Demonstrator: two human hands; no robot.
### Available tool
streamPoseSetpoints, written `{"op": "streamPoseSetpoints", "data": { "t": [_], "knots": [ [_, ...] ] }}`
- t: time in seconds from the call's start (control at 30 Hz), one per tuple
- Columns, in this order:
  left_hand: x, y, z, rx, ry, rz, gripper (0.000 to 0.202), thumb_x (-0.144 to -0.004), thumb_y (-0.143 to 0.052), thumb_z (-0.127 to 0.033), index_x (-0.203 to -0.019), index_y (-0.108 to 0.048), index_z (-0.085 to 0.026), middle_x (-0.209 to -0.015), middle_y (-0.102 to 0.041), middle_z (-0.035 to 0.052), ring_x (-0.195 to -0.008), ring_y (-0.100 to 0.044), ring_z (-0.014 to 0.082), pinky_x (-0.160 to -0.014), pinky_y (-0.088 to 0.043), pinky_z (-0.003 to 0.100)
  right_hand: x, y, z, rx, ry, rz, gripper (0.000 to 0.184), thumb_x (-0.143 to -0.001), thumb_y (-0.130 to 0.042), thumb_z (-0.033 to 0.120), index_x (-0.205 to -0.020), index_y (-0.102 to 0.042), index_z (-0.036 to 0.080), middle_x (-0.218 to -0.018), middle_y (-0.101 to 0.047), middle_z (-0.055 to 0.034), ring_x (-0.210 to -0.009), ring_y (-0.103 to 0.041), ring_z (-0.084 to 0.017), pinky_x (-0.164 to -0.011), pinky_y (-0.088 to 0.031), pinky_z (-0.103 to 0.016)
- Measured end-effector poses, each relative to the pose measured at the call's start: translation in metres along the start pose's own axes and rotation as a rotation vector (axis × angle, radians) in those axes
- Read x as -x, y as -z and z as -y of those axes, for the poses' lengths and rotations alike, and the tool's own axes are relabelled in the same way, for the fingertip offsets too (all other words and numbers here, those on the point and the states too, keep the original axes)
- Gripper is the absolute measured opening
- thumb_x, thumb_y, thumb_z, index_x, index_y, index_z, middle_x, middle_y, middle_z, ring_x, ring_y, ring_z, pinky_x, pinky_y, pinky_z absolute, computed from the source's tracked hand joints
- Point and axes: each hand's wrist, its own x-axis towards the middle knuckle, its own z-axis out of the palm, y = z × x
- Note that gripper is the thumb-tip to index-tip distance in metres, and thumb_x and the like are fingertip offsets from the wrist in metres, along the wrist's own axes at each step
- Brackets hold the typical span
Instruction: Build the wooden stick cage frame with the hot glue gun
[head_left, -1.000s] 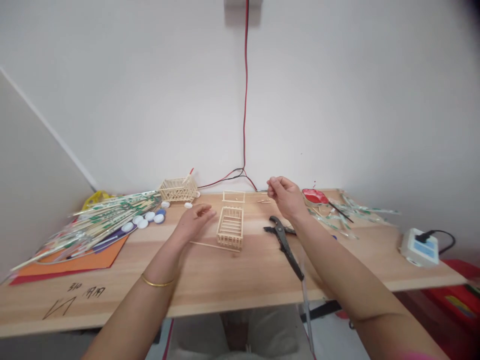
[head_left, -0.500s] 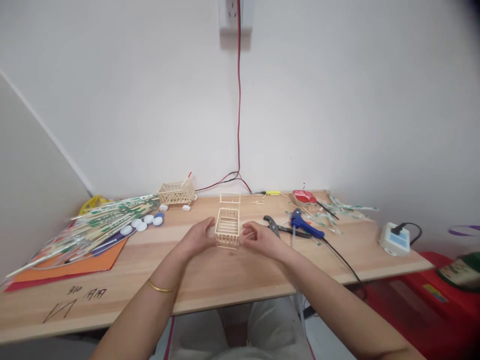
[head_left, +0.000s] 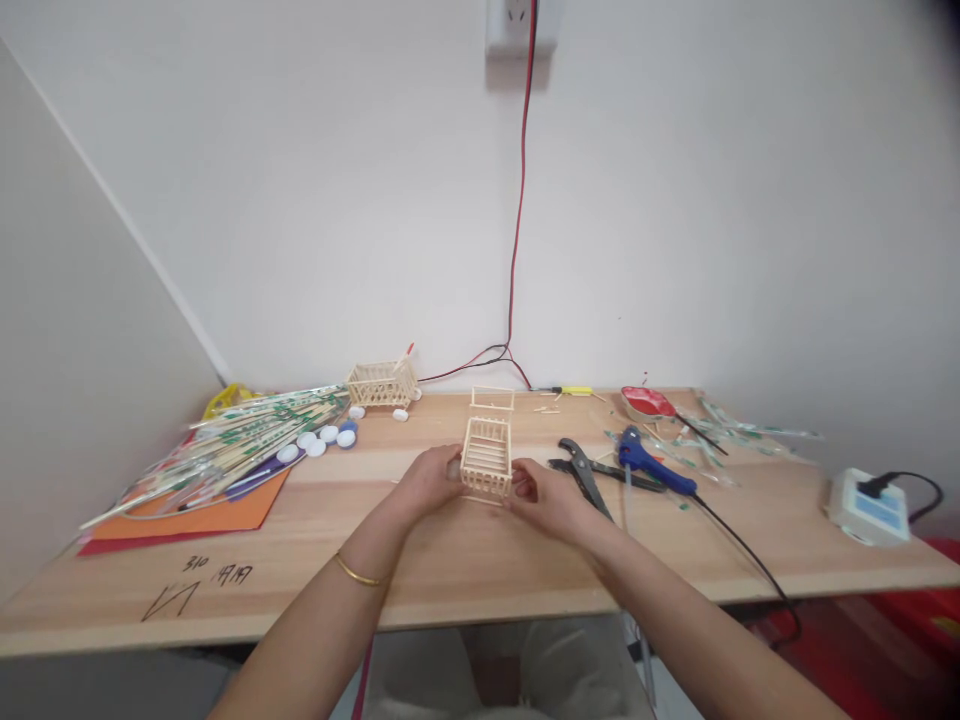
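A small open-topped basket of thin wooden sticks point(head_left: 487, 455) stands at the middle of the table. My left hand point(head_left: 435, 478) holds its left side low down, thumb and fingertips against the sticks. On the right side my right hand point(head_left: 551, 500) grips the near lower corner with bent fingers. Just behind the basket lies a flat rectangular stick frame point(head_left: 492, 398). Farther left, a finished-looking stick cart point(head_left: 382, 385) rests on white bottle-cap wheels.
Pliers point(head_left: 589, 478) and a blue glue gun point(head_left: 652, 462) lie right of my right hand. A red-stained dish point(head_left: 647, 403) and a yellow-handled tool point(head_left: 576, 391) sit at the back. Bottle caps point(head_left: 316, 447), packaged sticks point(head_left: 262, 430), orange paper point(head_left: 225, 515) are left; a power strip point(head_left: 870, 505) is right.
The view has turned left, so everything appears farther right. My hands have closed in on the basket's lower sides, and the gap at my right fingers is gone.
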Motion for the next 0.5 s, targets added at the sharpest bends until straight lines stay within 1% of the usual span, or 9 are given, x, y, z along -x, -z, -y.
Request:
{"op": "streamPoseSetpoints", "data": {
  "t": [0.07, 0.23, 0.33, 0.43, 0.5],
  "knots": [
    [0.000, -0.001, -0.001, 0.009, 0.011, -0.024, 0.046, -0.062, -0.058, -0.007, -0.105, -0.064, -0.019, -0.108, -0.067, 0.0037, -0.099, -0.060, 0.0215, -0.088, -0.044, 0.028, -0.002, 0.000, -0.004, -0.018, -0.013, 0.007, 0.036, -0.069, -0.064, 0.023, -0.104, -0.056, 0.019, -0.090, -0.067, -0.0032, -0.075, -0.061, -0.014, -0.066, -0.045, -0.025],
    [-0.001, -0.006, 0.004, -0.002, 0.019, -0.086, 0.041, -0.064, -0.055, -0.006, -0.102, -0.065, -0.019, -0.107, -0.068, 0.0038, -0.098, -0.059, 0.0205, -0.088, -0.043, 0.028, -0.010, 0.002, -0.010, -0.038, -0.018, 0.040, 0.038, -0.072, -0.063, 0.024, -0.109, -0.056, 0.021, -0.085, -0.068, -0.0018, -0.071, -0.062, -0.014, -0.064, -0.045, -0.024],
    [-0.002, -0.008, 0.006, -0.008, 0.028, -0.111, 0.041, -0.066, -0.054, -0.007, -0.103, -0.064, -0.018, -0.107, -0.067, 0.0045, -0.099, -0.059, 0.0208, -0.089, -0.043, 0.029, -0.016, 0.004, -0.009, -0.087, 0.010, 0.067, 0.040, -0.073, -0.063, 0.025, -0.112, -0.055, 0.021, -0.096, -0.068, -0.0041, -0.075, -0.064, -0.015, -0.066, -0.047, -0.025],
    [-0.002, -0.009, 0.007, -0.004, 0.029, -0.130, 0.046, -0.067, -0.052, -0.005, -0.110, -0.060, -0.019, -0.112, -0.066, 0.0042, -0.103, -0.058, 0.0197, -0.092, -0.042, 0.028, -0.020, 0.006, -0.006, -0.143, 0.034, 0.092, 0.042, -0.073, -0.063, 0.025, -0.114, -0.054, 0.022, -0.109, -0.065, -0.0058, -0.080, -0.065, -0.016, -0.068, -0.049, -0.026],
    [-0.002, -0.009, 0.007, -0.005, 0.032, -0.136, 0.048, -0.068, -0.052, -0.005, -0.112, -0.059, -0.020, -0.113, -0.065, 0.0036, -0.105, -0.058, 0.0187, -0.093, -0.041, 0.027, -0.021, 0.005, -0.004, -0.163, 0.041, 0.098, 0.043, -0.073, -0.063, 0.025, -0.115, -0.054, 0.022, -0.113, -0.063, -0.0063, -0.082, -0.065, -0.016, -0.070, -0.050, -0.027]
  ]
}}
